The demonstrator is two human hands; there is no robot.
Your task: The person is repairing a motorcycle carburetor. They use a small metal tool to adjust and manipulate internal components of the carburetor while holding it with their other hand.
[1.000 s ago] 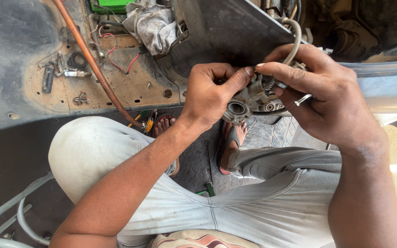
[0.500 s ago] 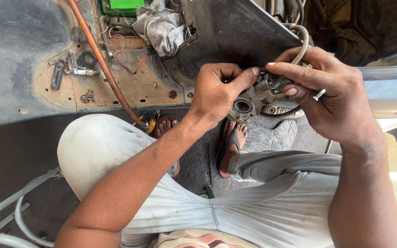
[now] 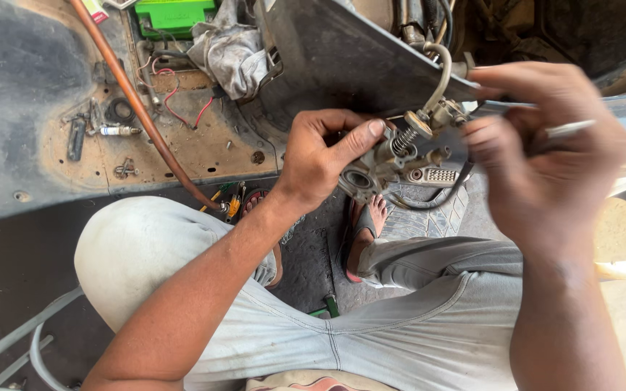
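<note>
Your left hand (image 3: 320, 156) is closed around a small cast-metal carburettor (image 3: 400, 156), thumb pressed along its upper side, holding it up in front of the dark body panel (image 3: 327, 65) of the vehicle. Your right hand (image 3: 545, 159) is blurred; its fingers pinch a thin bright metal tool (image 3: 570, 129), seemingly a small driver, close to the carburettor's right end but not clearly on it.

Judged step: adjustment or dismantling of a fitting on the carburettor, part held steady while the tool is brought in. The next move calls for a firm left-hand hold and exact seating of the tool tip on a small fastener.

Materials: dull grey casting with a coiled spring and round brass-coloured port; a curved grey hose (image 3: 440, 72) rises from it. On the worn, rust-stained floor lie a copper-coloured tube (image 3: 139, 108), a crumpled grey rag (image 3: 230, 51) and a spark plug (image 3: 114, 131).
</note>
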